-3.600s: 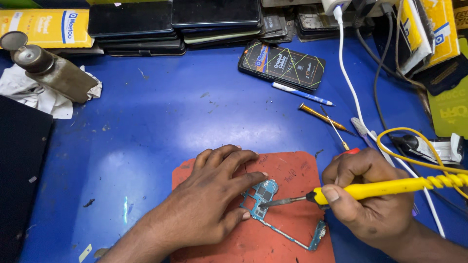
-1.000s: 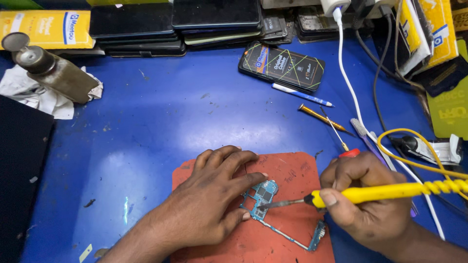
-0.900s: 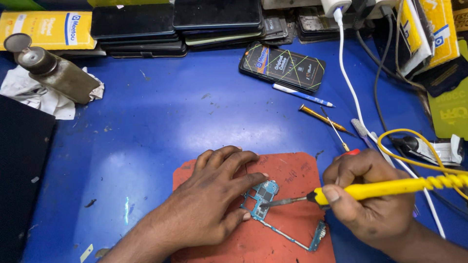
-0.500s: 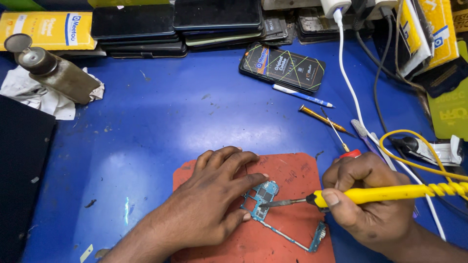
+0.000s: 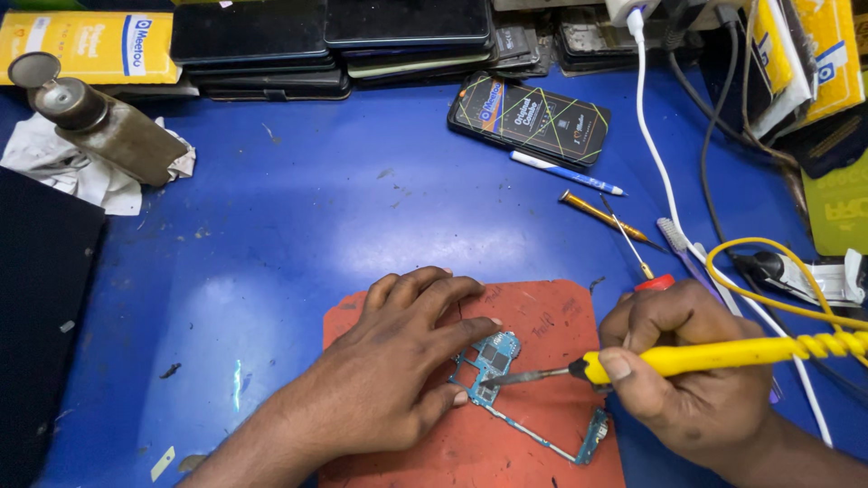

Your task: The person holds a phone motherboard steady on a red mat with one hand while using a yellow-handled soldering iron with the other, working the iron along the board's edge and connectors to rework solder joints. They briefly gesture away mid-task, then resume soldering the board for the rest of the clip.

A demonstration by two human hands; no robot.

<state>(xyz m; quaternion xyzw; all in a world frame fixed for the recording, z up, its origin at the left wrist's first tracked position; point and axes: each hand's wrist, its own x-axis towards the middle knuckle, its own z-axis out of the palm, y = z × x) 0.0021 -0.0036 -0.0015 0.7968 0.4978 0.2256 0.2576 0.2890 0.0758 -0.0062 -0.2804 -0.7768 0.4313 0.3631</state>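
Our left hand (image 5: 389,380) lies spread and flat on the red mat (image 5: 542,316), with its fingertips pressing the edge of the small blue board (image 5: 493,360) to keep it from sliding. Our right hand (image 5: 692,370) is closed around the yellow iron (image 5: 714,355), and the dark tip touches the board just beside our left fingers. The tip is so near those fingers that a small slip could burn them. If we press too long in one spot, the heat could hurt the tiny parts, and a push could shove the board out from under our fingers. The yellow cord (image 5: 778,271) loops near our wrist and could tug the iron. The board lies between our two hands, near the middle of the mat. We think the tip sits on a joint, but it is too small to tell.
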